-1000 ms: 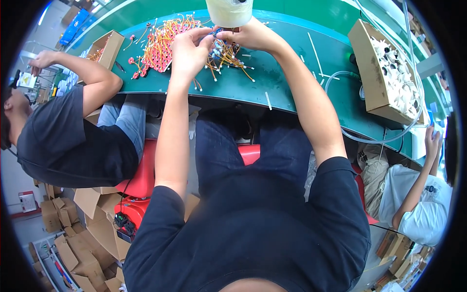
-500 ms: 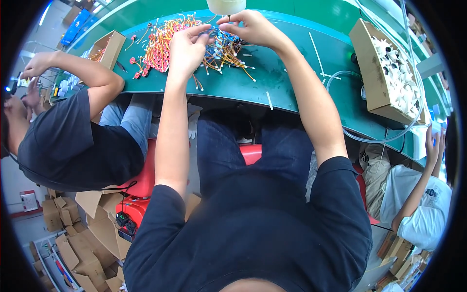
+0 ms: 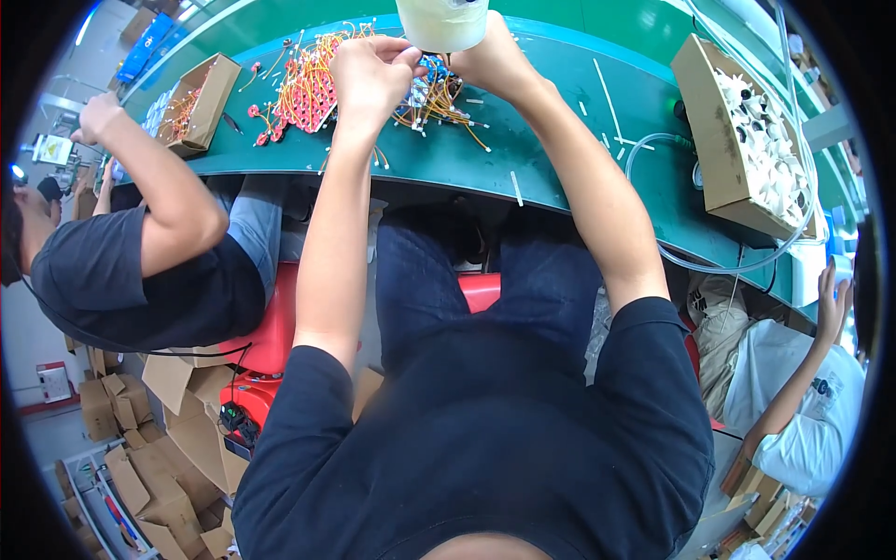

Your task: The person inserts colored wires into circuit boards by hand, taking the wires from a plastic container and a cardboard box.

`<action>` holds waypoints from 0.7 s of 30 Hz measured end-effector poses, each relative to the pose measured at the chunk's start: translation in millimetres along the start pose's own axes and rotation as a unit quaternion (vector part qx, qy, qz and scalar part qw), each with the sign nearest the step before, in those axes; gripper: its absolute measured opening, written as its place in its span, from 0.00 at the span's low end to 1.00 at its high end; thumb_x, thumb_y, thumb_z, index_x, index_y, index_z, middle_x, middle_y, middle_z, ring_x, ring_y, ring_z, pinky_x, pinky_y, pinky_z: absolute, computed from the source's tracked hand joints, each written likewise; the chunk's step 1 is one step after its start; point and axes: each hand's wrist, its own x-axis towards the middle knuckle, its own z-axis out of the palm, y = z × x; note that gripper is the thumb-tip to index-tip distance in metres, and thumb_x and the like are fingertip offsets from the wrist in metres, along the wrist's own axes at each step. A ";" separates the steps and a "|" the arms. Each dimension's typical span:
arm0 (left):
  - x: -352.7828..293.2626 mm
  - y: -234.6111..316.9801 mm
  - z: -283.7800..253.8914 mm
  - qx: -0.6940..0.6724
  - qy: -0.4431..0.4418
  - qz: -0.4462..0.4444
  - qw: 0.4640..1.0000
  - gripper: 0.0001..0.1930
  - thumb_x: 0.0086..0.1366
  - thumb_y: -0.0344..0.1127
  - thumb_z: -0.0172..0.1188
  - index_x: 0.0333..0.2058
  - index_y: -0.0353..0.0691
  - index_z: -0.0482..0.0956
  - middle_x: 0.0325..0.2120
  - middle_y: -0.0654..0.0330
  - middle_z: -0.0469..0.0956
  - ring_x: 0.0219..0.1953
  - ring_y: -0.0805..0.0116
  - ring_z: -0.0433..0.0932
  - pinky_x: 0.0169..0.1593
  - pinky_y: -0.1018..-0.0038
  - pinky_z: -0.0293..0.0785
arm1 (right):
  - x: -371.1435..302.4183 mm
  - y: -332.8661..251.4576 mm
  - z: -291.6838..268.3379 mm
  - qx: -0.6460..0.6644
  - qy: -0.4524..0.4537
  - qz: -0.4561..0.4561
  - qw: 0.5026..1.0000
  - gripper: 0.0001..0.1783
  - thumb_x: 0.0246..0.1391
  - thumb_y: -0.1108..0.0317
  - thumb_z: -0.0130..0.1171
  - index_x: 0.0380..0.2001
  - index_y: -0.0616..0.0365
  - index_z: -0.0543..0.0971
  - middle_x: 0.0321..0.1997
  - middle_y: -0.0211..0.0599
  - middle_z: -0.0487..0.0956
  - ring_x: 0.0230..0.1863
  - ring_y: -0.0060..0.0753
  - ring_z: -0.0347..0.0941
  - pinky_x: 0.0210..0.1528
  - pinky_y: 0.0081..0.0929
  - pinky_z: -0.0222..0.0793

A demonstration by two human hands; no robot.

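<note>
My left hand point(image 3: 370, 82) is raised over the far part of the green table, thumb and fingertips pinched together. Whatever they pinch is too small to make out. Close beside it, my right hand point(image 3: 491, 62) is partly hidden by a pale, whitish cylinder point(image 3: 441, 26) at the top edge, so its fingers and any grip do not show. Below and between the hands lies a pile of blue parts with wires point(image 3: 431, 91). Left of my left hand spreads a heap of red parts with orange and yellow wires point(image 3: 308, 86).
A cardboard box of white parts point(image 3: 761, 149) stands at the right, beside a looped clear hose point(image 3: 644, 149). Another box point(image 3: 207, 103) holds wired parts at the left. Thin white strips point(image 3: 516, 189) lie on the green table point(image 3: 541, 149). Co-workers sit on both sides.
The pale cylinder has come lower. My right hand has shifted toward it, partly behind it. My left hand has moved slightly up and right. The left co-worker's arm has moved.
</note>
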 end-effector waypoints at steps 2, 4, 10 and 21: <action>0.1 3.7 -0.9 0.024 0.002 0.000 1.000 0.06 0.51 0.25 0.56 0.28 0.27 0.77 0.22 0.52 0.78 0.23 0.71 0.79 0.28 0.80 0.75 | 2.9 -12.5 -4.9 0.110 0.015 -0.015 0.994 0.10 0.39 0.68 0.58 0.27 0.60 0.78 0.25 0.44 0.77 0.31 0.35 0.74 0.32 0.26 0.68; -0.6 7.0 -1.5 0.070 0.006 0.002 0.997 0.07 0.51 0.27 0.57 0.27 0.28 0.77 0.22 0.53 0.78 0.22 0.72 0.78 0.28 0.81 0.74 | 3.0 -13.6 -3.9 0.166 0.022 -0.022 0.986 0.10 0.38 0.68 0.57 0.26 0.60 0.78 0.27 0.45 0.78 0.35 0.37 0.75 0.34 0.27 0.69; 4.0 1.7 8.9 0.046 -0.034 0.038 0.998 0.09 0.50 0.31 0.58 0.28 0.31 0.78 0.23 0.55 0.78 0.23 0.71 0.78 0.31 0.79 0.73 | 12.8 18.8 -16.2 0.013 -0.052 0.024 0.998 0.11 0.38 0.71 0.53 0.30 0.60 0.77 0.30 0.49 0.76 0.33 0.42 0.74 0.33 0.29 0.68; -5.4 -16.4 -1.4 0.185 -0.046 0.014 0.982 0.12 0.48 0.36 0.60 0.28 0.32 0.77 0.24 0.48 0.76 0.29 0.59 0.77 0.36 0.69 0.72 | 1.2 20.3 -4.7 -0.053 -0.127 0.007 0.990 0.10 0.41 0.65 0.59 0.28 0.58 0.78 0.22 0.42 0.74 0.26 0.38 0.71 0.29 0.28 0.67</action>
